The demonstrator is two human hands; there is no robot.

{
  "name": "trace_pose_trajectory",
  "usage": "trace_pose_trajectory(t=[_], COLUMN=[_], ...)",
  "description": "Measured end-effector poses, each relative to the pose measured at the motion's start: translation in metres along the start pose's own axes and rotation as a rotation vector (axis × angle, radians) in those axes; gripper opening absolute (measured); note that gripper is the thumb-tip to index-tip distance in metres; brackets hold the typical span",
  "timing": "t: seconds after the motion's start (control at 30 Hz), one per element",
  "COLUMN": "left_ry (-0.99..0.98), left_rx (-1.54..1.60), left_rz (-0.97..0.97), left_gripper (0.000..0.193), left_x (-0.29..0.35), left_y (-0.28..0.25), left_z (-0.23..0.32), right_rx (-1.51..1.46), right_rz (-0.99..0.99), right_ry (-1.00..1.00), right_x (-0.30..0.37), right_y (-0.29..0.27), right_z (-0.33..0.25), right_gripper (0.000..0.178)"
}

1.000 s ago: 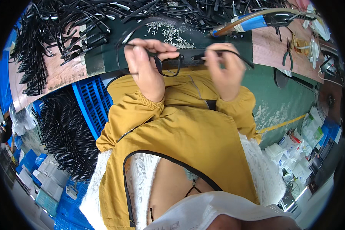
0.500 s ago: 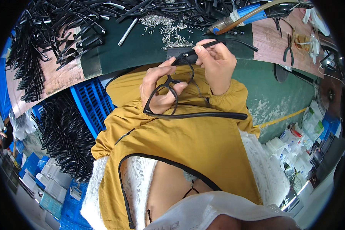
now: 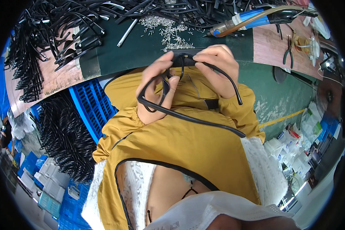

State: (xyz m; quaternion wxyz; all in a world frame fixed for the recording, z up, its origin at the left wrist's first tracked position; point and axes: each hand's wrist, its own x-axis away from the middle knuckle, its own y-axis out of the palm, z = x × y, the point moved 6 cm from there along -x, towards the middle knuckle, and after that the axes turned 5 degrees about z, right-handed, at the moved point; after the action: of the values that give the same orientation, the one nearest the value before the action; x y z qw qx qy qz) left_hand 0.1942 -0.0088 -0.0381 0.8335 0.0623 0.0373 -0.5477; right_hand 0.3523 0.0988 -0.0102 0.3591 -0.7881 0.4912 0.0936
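Note:
A black eyeglass frame (image 3: pixel 195 119) is held between my two hands at the front edge of the bench. My left hand (image 3: pixel 155 86) grips the front of it, fingers wrapped around a lens rim. One temple arm stretches to the right across my yellow apron. With thumb and fingertips, my right hand (image 3: pixel 218 69) pinches the other temple near its hinge; that temple's tip points down past my wrist. Just beyond my fingertips, small silver screws (image 3: pixel 174 38) are heaped on the dark green mat (image 3: pixel 122 59).
Black temple arms and frames (image 3: pixel 65 34) crowd the back and left of the bench. A blue electric screwdriver (image 3: pixel 249 19) lies at the back right, with pliers (image 3: pixel 288 53) farther right. Below left are a blue crate (image 3: pixel 92 105) and a pile of black frames (image 3: pixel 65 138).
The glasses have turned in my hands: the right temple has swung from pointing right to pointing downward, and the lower temple now slants. My right hand has rotated with it.

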Motion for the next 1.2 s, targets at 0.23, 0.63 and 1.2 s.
trace_pose_trajectory(t=[0.23,0.63,1.2], left_ry=[0.089,0.157,0.111], left_rx=[-0.455,-0.448,-0.432], left_rz=[-0.278,-0.295,-0.274], left_gripper=[0.048,0.055,0.047], left_x=[0.006,0.007,0.003], left_y=[0.030,0.030,0.025], left_z=[0.018,0.011,0.021], right_rx=[0.252,-1.576,-1.376], right_rz=[-0.318,0.553,0.176], right_ry=[-0.125,0.184,0.380], right_x=[0.013,-0.101,-0.073], right_y=[-0.018,-0.022,0.014], right_z=[0.029,0.083,0.061], right_gripper=[0.036,0.056,0.055])
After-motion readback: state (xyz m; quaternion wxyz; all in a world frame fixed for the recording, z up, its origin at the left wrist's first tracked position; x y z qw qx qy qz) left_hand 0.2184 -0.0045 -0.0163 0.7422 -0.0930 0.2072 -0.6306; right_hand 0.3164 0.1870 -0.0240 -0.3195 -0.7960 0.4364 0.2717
